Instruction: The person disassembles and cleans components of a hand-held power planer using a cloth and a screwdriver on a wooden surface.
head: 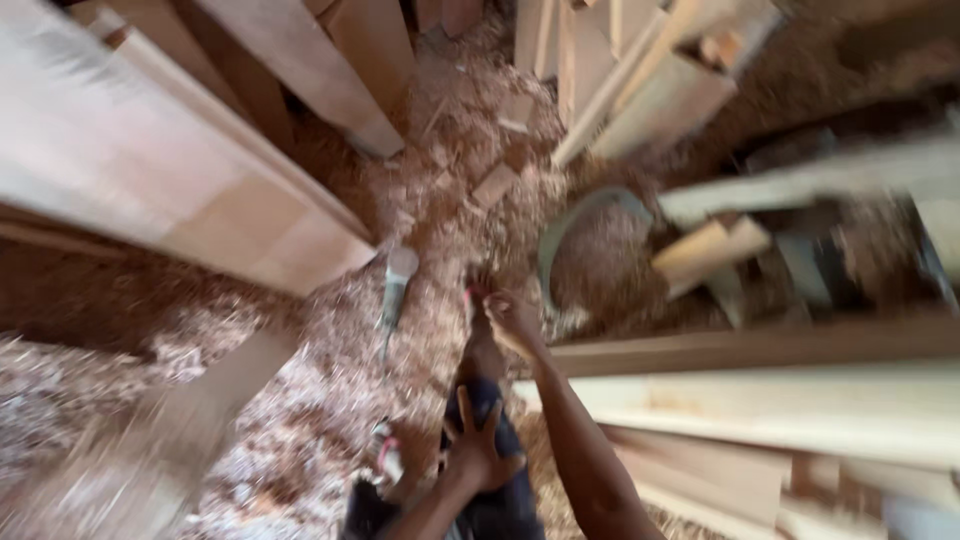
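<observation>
Right hand [512, 322] is reaching down beside a foot [478, 345], grip unclear through blur; left hand [478, 450] is resting spread on the knee [490, 415].

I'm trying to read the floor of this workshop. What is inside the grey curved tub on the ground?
The grey tub holds a heap of wood shavings, like those around it. A pale wood block overlaps its right side. The shavings hide its bottom, and the picture is blurred.
</observation>
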